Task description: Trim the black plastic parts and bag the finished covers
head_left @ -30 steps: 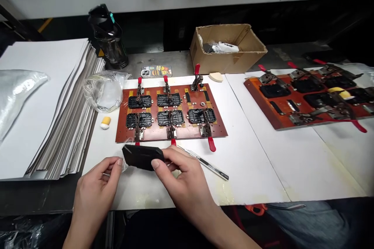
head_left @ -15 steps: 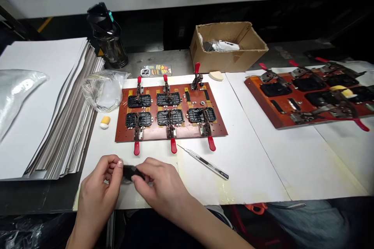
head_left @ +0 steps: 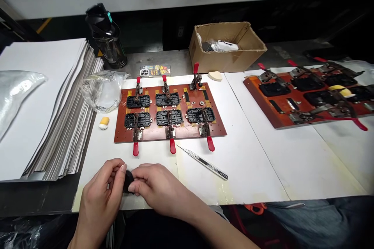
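Close to the table's front edge, my left hand point(head_left: 105, 186) and my right hand point(head_left: 153, 186) hold a small black plastic part point(head_left: 128, 181) between them. Fingers of both hands pinch it, covering much of it. Beyond them lies a reddish-brown fixture board point(head_left: 154, 134) carrying several black plastic housings point(head_left: 169, 117) under toggle clamps with red handles point(head_left: 173, 146). At the board's back right, one slot holds no housing and its clamp handle point(head_left: 196, 68) stands upright. A craft knife point(head_left: 203, 162) lies right of my hands, its tip toward the board.
A second clamp board point(head_left: 277, 118) sits at the right. Paper sheets point(head_left: 43, 101) are stacked at the left, beside a plastic bag point(head_left: 102, 91) and yellow-white sponge point(head_left: 104, 123). Behind stand a bottle point(head_left: 108, 42), phone point(head_left: 155, 71) and cardboard box point(head_left: 228, 58).
The black part has turned from lying sideways to more upright between my fingers. My right hand has shifted slightly left, closer to my left hand.
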Tool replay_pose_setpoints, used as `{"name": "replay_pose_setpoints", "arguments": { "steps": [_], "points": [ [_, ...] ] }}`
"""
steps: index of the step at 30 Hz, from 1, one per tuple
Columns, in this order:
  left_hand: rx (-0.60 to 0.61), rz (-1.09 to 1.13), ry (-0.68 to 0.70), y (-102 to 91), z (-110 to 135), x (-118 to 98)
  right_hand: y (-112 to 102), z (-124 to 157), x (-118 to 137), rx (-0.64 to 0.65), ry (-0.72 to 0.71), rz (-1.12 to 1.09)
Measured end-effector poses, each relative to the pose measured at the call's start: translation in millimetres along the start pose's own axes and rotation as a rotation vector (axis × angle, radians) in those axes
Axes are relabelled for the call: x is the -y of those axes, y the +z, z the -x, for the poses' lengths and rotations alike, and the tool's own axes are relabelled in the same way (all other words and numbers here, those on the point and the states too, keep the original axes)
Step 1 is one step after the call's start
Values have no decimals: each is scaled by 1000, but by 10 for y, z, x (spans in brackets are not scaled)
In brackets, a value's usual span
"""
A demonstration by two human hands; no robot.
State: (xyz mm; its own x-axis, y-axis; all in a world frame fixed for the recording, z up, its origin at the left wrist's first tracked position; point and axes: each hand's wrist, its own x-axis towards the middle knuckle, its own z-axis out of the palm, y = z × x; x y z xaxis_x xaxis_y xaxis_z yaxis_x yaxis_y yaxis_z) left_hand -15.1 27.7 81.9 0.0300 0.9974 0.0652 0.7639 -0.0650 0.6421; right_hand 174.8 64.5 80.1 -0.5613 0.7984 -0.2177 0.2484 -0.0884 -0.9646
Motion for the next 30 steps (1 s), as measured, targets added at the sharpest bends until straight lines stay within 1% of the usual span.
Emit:
{"name": "replay_pose_setpoints", "arguments": {
  "steps": [2, 3, 6, 7, 10, 12, 13, 16, 18, 19, 20, 21, 22, 24, 25, 26, 27, 28, 29, 30],
  "points": [
    [-1, 18, 10, -6, -4, -25, -25, -10, 15, -114, 22, -9],
    [14, 49, 15, -12, -3, -48, -32, -18, 20, -128, 33, -7],
    [82, 181, 17, -52, 14, -158, -32, -36, 22, -31, 46, 16],
    [95, 226, 6, -76, 24, -201, -31, -37, 22, -27, 49, 14],
    [106, 370, -79, -168, 56, -306, -40, -25, 35, -95, 54, -22],
    [141, 441, -125, -227, 63, -338, -60, -7, 63, -23, 23, -47],
    [160, 454, -119, -249, 61, -341, -71, 4, 79, 29, -11, -59],
    [230, 421, -21, -270, 48, -309, -75, 32, 104, 179, -140, -93],
    [262, 394, 22, -256, 58, -281, -43, 38, 89, 266, -131, -155],
    [256, 387, 19, -247, 73, -274, -19, 34, 77, 287, -97, -187],
    [230, 385, 0, -239, 93, -275, 7, 25, 64, 275, -58, -210],
    [173, 389, -45, -235, 118, -284, 32, 11, 55, 226, -32, -226],
    [104, 410, -123, -234, 145, -297, 53, -7, 52, 146, -30, -226],
    [2, 555, -368, -238, 197, -315, 70, -46, 67, -67, -85, -213],
    [-12, 685, -499, -237, 218, -307, 63, -62, 85, -174, -119, -216],
    [5, 826, -616, -230, 233, -281, 45, -71, 108, -269, -155, -220],
    [48, 952, -700, -215, 243, -236, 19, -72, 134, -346, -190, -222],
    [93, 1049, -744, -192, 246, -177, -13, -66, 160, -393, -223, -220],
    [132, 1108, -771, -162, 243, -110, -46, -52, 183, -402, -249, -221],
    [149, 1142, -803, -128, 234, -44, -75, -33, 201, -364, -274, -217]
  ]
}}
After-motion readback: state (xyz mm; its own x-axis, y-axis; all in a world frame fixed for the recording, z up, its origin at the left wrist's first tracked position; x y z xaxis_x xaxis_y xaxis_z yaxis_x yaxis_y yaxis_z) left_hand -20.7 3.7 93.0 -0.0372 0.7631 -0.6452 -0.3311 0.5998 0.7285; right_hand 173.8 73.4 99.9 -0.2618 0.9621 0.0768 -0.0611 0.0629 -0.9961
